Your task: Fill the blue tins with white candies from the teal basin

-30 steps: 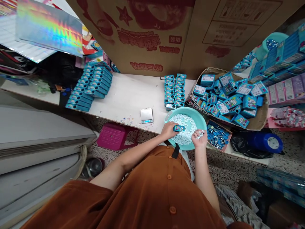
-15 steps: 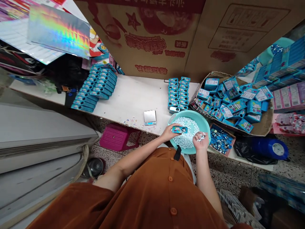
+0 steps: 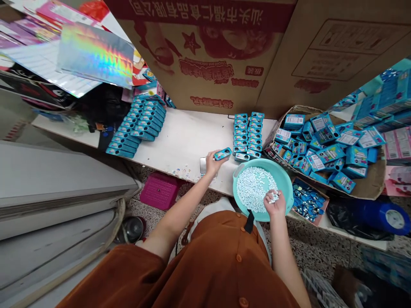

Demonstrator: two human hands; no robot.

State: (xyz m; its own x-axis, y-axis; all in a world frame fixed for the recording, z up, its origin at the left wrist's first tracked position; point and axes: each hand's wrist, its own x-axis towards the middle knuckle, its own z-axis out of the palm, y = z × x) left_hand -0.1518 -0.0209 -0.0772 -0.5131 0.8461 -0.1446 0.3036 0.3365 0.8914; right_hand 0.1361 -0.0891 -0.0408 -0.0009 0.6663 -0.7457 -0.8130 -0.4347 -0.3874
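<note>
Blue box (image 3: pixel 222 154), small and oblong, sits in the person's left hand (image 3: pixel 212 163), held over the white table (image 3: pixel 189 132) between a silver-topped scale (image 3: pixel 203 165) and a double column of similar boxes (image 3: pixel 256 131). Its narrow printed face is turned up to the camera, bright blue with a patch of pale and pinkish lettering too small to read. Near the end away from the palm is a dark round spot; whether this is an open hole or something set into it cannot be told. The box lies aslant, that same end pointing toward the columns, and its edges look straight and undented.

The left hand's fingers are closed around the near end, leaving the far end free. The hand and wrist cover much of the scale, and whether they touch it cannot be told.

The right hand (image 3: pixel 275 204) is turned palm up, its fingers half curled round a small heap of white pellets (image 3: pixel 273 196). It is over the near right part of a turquoise basin (image 3: pixel 284 174), where many more such pellets are spread across the bottom. Just beside the basin is a shallow tray (image 3: pixel 322 211) of shiny blue and silver discs (image 3: pixel 305 199).
</note>
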